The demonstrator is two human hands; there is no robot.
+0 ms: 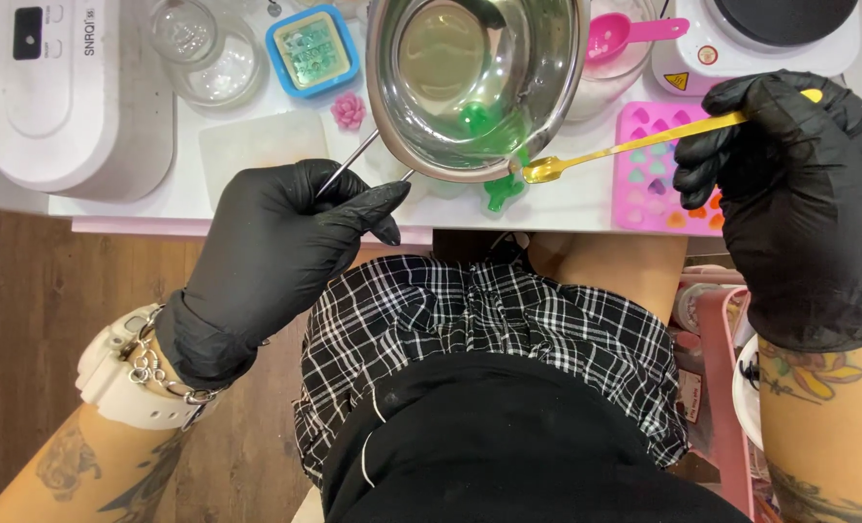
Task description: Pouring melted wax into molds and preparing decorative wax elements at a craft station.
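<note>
Green liquid could be spilled onto the cactus-shaped mould (505,190) at 6 o'clock if the steel pouring pot (477,82), gripped by its wire handle in the left hand (286,247), is tipped too fast while the right hand (799,184), closed on the gold spoon (634,145), steadies the lip.

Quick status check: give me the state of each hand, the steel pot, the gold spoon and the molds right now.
left hand: gloved, gripping the pot's wire handle.
right hand: gloved, holding the gold spoon.
steel pot: held tilted above the table, green liquid at its low edge.
gold spoon: bowl at the pot's rim.
green mold: lying under the pot's lip, mostly hidden.
pink heart mold: flat, some cavities filled.
blue square mold: filled.
</note>
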